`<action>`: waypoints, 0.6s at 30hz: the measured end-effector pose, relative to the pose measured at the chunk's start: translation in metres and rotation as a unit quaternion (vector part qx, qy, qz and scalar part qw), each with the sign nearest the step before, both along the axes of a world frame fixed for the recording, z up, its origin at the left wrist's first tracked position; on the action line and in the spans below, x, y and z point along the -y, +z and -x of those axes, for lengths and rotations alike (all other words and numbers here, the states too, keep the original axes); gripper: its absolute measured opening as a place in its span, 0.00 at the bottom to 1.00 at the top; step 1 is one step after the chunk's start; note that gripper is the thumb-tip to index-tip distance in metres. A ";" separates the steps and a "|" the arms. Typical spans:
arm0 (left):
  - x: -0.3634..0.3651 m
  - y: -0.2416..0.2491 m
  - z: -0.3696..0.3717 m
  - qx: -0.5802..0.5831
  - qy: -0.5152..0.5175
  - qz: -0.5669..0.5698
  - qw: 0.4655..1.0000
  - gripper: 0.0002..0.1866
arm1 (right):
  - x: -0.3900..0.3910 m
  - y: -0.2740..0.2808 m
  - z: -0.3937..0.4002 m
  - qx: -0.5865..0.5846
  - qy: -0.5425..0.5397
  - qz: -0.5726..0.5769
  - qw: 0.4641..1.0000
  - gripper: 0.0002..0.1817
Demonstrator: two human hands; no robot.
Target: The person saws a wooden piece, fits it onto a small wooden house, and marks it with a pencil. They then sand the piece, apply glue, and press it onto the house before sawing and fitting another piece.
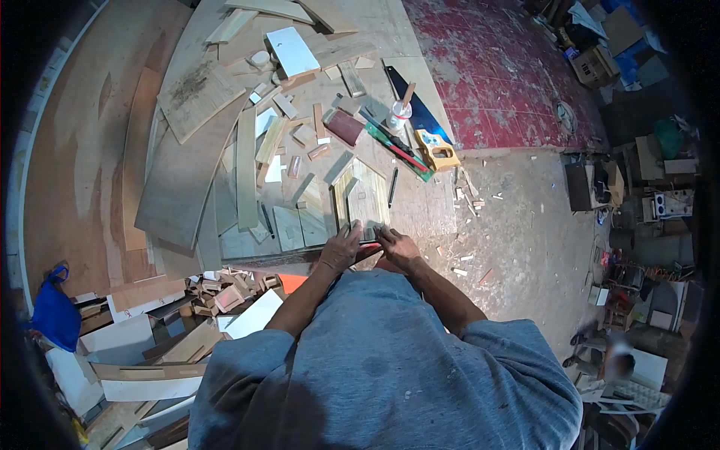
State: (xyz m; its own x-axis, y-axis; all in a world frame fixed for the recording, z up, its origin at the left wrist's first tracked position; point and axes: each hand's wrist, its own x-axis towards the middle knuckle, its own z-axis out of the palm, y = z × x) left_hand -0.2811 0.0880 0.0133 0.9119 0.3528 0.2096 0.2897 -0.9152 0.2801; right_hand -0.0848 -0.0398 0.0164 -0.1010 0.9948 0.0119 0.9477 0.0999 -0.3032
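Note:
A small house-shaped wooden piece (367, 196) with a pointed far end and raised side strips lies at the bench's near edge. My left hand (343, 249) grips its near left corner with bent fingers. At the near right corner, my right hand (399, 250) is closed on the same piece. Between my fingertips is a small block whose details I cannot make out. Something red and black shows beneath my hands, mostly hidden. A dark pencil-like stick (393, 187) lies to the right of the piece, and thin wooden boards (300, 225) lie to its left.
On the bench are a handsaw (436, 150) with a yellow handle, a white pot (399, 115) with a stick in it, a reddish-brown sanding sheet (344, 127) and many offcuts. Large boards (180, 180) lean at left. Scrap wood (225, 294) fills the lower left. Another person (600, 356) is at far right.

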 end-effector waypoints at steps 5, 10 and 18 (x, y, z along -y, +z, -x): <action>0.003 0.007 0.002 -0.029 0.014 0.009 0.999 0.25 | 0.003 -0.005 -0.002 0.009 0.006 -0.017 1.000 0.33; -0.010 0.041 0.007 -0.063 -0.006 0.087 0.994 0.28 | 0.003 0.006 -0.002 -0.068 -0.042 0.029 0.996 0.25; -0.015 0.066 0.019 -0.080 -0.038 0.144 0.986 0.36 | 0.019 0.019 -0.007 -0.100 0.019 -0.014 0.995 0.11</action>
